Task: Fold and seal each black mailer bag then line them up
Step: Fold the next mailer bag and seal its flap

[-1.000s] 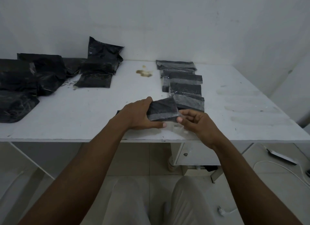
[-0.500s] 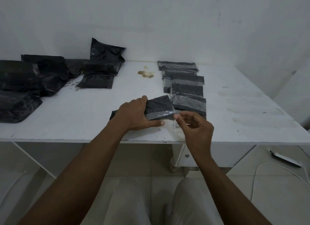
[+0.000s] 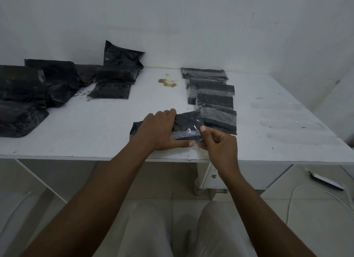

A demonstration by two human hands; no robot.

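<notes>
Right hand [image 3: 220,147] raised, fingers [image 3: 211,135] pinching mailer bag [image 3: 188,122] right end.

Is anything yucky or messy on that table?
Yes. A brown stain marks the white table near the wall, between the loose black bags and the folded row. That row also sits crooked, its bags overlapping unevenly.

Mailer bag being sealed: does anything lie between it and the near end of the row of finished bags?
Nothing visible does. The mailer bag, gripped by the left hand and pinched at its edge by the right hand, sits right beside the row's nearest bag; only the right hand itself is over that spot.
</notes>
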